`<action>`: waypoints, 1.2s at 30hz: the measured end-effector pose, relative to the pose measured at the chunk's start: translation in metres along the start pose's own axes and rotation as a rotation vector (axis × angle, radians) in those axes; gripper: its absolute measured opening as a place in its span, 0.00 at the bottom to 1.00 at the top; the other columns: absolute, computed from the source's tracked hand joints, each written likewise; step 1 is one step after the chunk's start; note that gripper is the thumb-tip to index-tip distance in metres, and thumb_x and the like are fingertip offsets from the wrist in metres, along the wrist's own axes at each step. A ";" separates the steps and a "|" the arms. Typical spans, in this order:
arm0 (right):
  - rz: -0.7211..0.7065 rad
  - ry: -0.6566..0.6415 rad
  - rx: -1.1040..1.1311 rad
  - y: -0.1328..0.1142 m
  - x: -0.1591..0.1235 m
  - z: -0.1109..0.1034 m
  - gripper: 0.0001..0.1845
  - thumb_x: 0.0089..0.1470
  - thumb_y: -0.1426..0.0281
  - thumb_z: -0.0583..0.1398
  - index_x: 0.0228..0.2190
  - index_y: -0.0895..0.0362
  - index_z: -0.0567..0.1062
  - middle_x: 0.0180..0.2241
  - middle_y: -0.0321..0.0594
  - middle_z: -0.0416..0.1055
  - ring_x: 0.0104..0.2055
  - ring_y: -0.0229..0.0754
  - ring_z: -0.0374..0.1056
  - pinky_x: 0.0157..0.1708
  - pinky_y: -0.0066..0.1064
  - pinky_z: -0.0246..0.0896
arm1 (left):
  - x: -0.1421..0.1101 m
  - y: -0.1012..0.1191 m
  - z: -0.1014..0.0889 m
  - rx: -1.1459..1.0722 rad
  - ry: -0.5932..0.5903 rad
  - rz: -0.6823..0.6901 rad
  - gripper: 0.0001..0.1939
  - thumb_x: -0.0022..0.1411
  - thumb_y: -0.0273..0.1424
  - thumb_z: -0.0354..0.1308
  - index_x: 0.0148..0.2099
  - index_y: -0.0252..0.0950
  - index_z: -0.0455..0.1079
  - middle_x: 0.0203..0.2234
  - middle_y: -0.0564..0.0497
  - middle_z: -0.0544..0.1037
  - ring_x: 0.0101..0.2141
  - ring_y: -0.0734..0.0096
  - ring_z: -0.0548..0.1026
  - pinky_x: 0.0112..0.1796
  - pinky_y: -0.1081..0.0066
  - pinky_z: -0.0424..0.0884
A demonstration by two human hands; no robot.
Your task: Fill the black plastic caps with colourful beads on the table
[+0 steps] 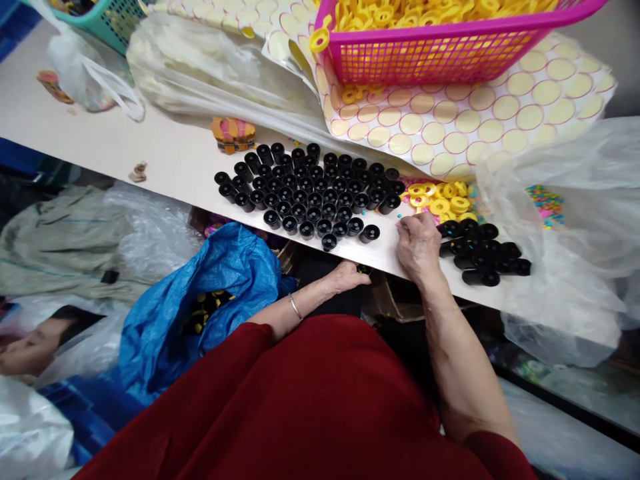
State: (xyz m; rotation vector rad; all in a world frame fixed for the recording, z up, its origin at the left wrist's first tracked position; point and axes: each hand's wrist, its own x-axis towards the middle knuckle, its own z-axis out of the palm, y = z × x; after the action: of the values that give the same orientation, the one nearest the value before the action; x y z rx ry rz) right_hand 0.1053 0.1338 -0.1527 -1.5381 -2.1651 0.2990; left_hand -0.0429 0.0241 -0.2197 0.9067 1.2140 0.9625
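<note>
My left hand (349,277) is at the table's near edge. A small dark round piece with coloured specks (365,269) shows between its thumb and forefinger; the other fingers are hidden. My right hand (420,244) rests on the tabletop with its fingers curled and pinched together, and whatever they hold is hidden. Just beyond it lie yellow rings (443,200) among tiny pink and blue bits (407,193). Many short black cylinders (315,193) stand upright in rows to the left. On the right, more black cylinders (487,253) lie on their sides in a heap.
A pink basket (430,60) full of yellow ring pieces stands at the back on a sheet of round stickers (390,127). Clear plastic bags (565,267) drape over the right side. Below the table, a blue sack (200,300) holds black and yellow pieces.
</note>
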 end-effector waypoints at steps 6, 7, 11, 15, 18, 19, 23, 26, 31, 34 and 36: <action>0.004 0.077 -0.044 -0.001 0.008 0.004 0.11 0.58 0.68 0.52 0.28 0.55 0.71 0.32 0.45 0.66 0.34 0.45 0.62 0.36 0.37 0.60 | -0.001 0.006 0.001 -0.055 -0.017 0.018 0.30 0.41 0.24 0.66 0.51 0.33 0.74 0.52 0.45 0.78 0.60 0.50 0.68 0.65 0.55 0.57; 0.012 0.088 -0.034 -0.001 0.013 0.007 0.12 0.59 0.67 0.52 0.28 0.55 0.71 0.32 0.44 0.66 0.34 0.45 0.62 0.36 0.37 0.60 | -0.001 0.009 0.001 -0.049 -0.022 0.000 0.29 0.41 0.24 0.66 0.49 0.33 0.75 0.51 0.46 0.79 0.60 0.50 0.69 0.65 0.54 0.57; 0.066 0.120 -0.024 -0.003 0.031 0.019 0.10 0.56 0.66 0.54 0.30 0.55 0.74 0.33 0.44 0.66 0.34 0.44 0.61 0.34 0.37 0.59 | -0.003 0.015 0.002 -0.048 -0.007 -0.032 0.28 0.40 0.23 0.66 0.49 0.32 0.76 0.49 0.45 0.80 0.59 0.50 0.70 0.64 0.54 0.58; 0.070 0.153 -0.038 -0.008 0.040 0.027 0.11 0.51 0.71 0.53 0.33 0.56 0.76 0.36 0.47 0.68 0.34 0.46 0.62 0.33 0.37 0.59 | -0.005 0.017 0.002 -0.078 0.011 -0.027 0.31 0.40 0.23 0.66 0.52 0.33 0.75 0.49 0.45 0.80 0.58 0.50 0.70 0.64 0.54 0.58; 0.085 0.130 -0.042 -0.009 0.045 0.024 0.13 0.50 0.72 0.53 0.35 0.56 0.75 0.40 0.50 0.69 0.38 0.49 0.64 0.37 0.40 0.61 | -0.005 0.017 0.001 -0.089 -0.001 -0.007 0.33 0.41 0.23 0.65 0.54 0.33 0.74 0.50 0.45 0.79 0.58 0.50 0.70 0.65 0.53 0.58; 0.085 0.108 -0.035 -0.009 0.047 0.021 0.13 0.50 0.73 0.53 0.36 0.56 0.75 0.40 0.50 0.69 0.39 0.49 0.64 0.38 0.41 0.62 | -0.005 0.017 0.001 -0.092 -0.005 0.006 0.34 0.41 0.23 0.65 0.54 0.34 0.74 0.50 0.45 0.79 0.58 0.50 0.70 0.65 0.53 0.57; 0.070 0.073 -0.007 -0.010 0.050 0.005 0.12 0.50 0.73 0.53 0.36 0.57 0.75 0.40 0.51 0.70 0.40 0.50 0.66 0.41 0.43 0.64 | -0.003 0.017 0.000 -0.076 0.007 0.062 0.35 0.41 0.23 0.65 0.56 0.34 0.73 0.52 0.45 0.78 0.58 0.52 0.69 0.66 0.52 0.55; 0.033 0.138 0.001 -0.016 0.033 -0.010 0.09 0.54 0.70 0.54 0.32 0.56 0.74 0.38 0.50 0.71 0.41 0.51 0.67 0.42 0.43 0.65 | -0.002 0.016 -0.001 -0.071 0.019 0.081 0.33 0.42 0.25 0.67 0.55 0.33 0.73 0.53 0.45 0.77 0.58 0.52 0.69 0.65 0.53 0.56; -0.118 0.018 0.236 -0.039 -0.038 -0.027 0.10 0.61 0.66 0.54 0.30 0.54 0.73 0.34 0.44 0.73 0.36 0.44 0.70 0.38 0.36 0.68 | -0.006 0.020 -0.003 -0.069 -0.127 0.064 0.27 0.43 0.27 0.70 0.49 0.33 0.75 0.47 0.46 0.79 0.55 0.53 0.71 0.61 0.55 0.61; -0.151 -0.049 0.420 -0.046 -0.082 -0.038 0.08 0.61 0.66 0.58 0.33 0.55 0.75 0.33 0.41 0.74 0.34 0.40 0.72 0.34 0.33 0.69 | -0.018 0.030 -0.003 0.025 -0.272 0.047 0.20 0.45 0.27 0.70 0.43 0.32 0.76 0.40 0.48 0.79 0.46 0.59 0.75 0.54 0.59 0.68; -0.117 0.083 0.405 -0.040 -0.099 -0.052 0.05 0.59 0.67 0.61 0.34 0.55 0.76 0.34 0.41 0.75 0.33 0.40 0.72 0.32 0.32 0.68 | -0.029 0.038 -0.001 0.110 -0.388 0.034 0.15 0.48 0.29 0.69 0.40 0.33 0.74 0.36 0.50 0.78 0.41 0.65 0.74 0.48 0.64 0.70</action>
State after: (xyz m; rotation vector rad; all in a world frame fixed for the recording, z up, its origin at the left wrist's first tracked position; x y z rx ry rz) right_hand 0.1238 0.0232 -0.1145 -1.1724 -1.9702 0.5828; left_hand -0.0502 0.0099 -0.1742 1.1442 0.9278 0.7092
